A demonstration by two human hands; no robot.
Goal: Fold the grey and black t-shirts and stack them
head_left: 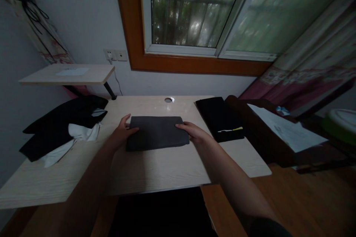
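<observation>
A flat, dark grey folded garment (157,132) forms a neat rectangle over the middle of the desk. My left hand (124,130) grips its left edge, thumb on top and the other fingers at the side and partly hidden. At the right edge, my right hand (191,130) pinches the grey bundle, its thumb on top and its fingers underneath. To the right lies a black folded garment (219,118) with a white and yellow strip near its front edge. A heap of black clothes (63,118) with a white cloth (83,132) sits on the left.
The pale wooden desk (172,170) has a round cable hole (168,100) near the wall. A small raised shelf (69,74) stands at the back left. On the right, a dark brown surface holds a white sheet (283,127). A window (194,11) is ahead.
</observation>
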